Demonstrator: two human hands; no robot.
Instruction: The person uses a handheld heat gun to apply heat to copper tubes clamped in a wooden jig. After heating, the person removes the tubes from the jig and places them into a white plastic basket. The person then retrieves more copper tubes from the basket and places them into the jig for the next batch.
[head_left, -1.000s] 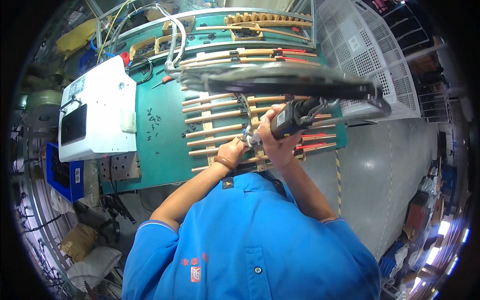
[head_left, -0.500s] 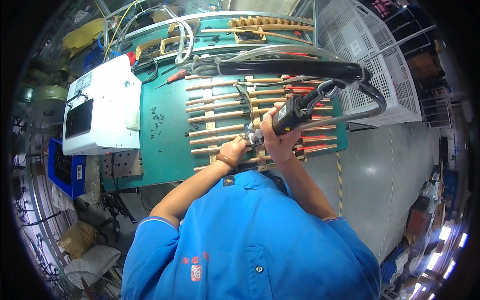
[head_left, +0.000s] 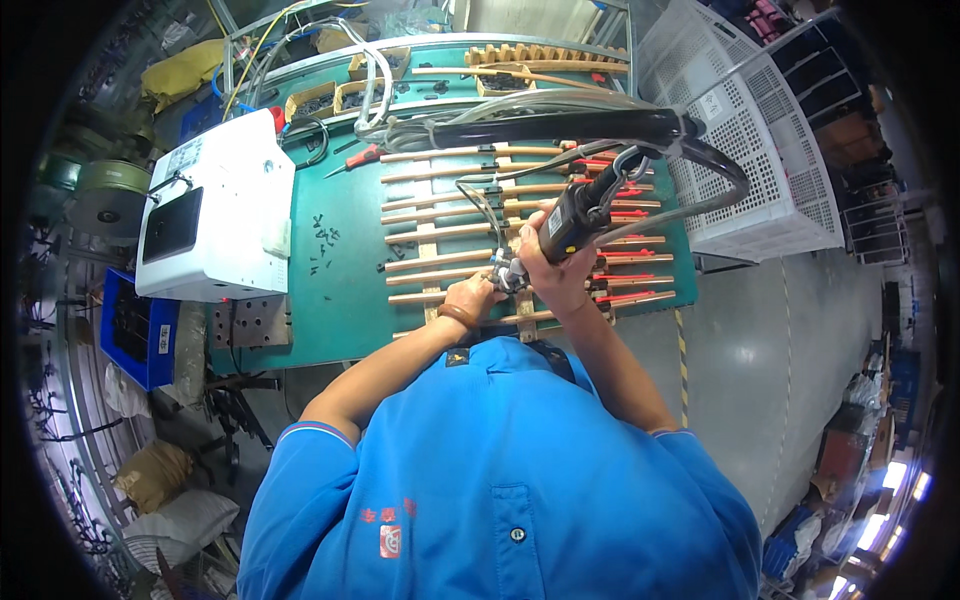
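My right hand [head_left: 556, 268] is wrapped round a black power screwdriver [head_left: 572, 222], tilted with its metal head down and to the left. At that head [head_left: 510, 273], over the nearer rods, my left hand [head_left: 470, 297] is closed; what its fingertips pinch is too small to make out. Beneath both hands, several wooden rods [head_left: 430, 263] lie side by side across a slatted wooden rack [head_left: 428, 248]. Small black fittings sit along the rods, and red pieces [head_left: 640, 281] lie at their right ends. A thick black hose [head_left: 560, 128] and clear tubes run to the screwdriver.
A white machine [head_left: 215, 215] stands left on the green table [head_left: 340, 240], near loose black parts [head_left: 325, 235] and a red-handled screwdriver [head_left: 362, 157]. Cardboard trays [head_left: 312, 100] of black parts line the back. A blue bin [head_left: 138, 330] hangs left; a white crate [head_left: 745, 150] stands right.
The black screwdriver and its hose have shifted slightly left, its head staying by my left hand. The whole view has moved a little. Both hands keep their grip.
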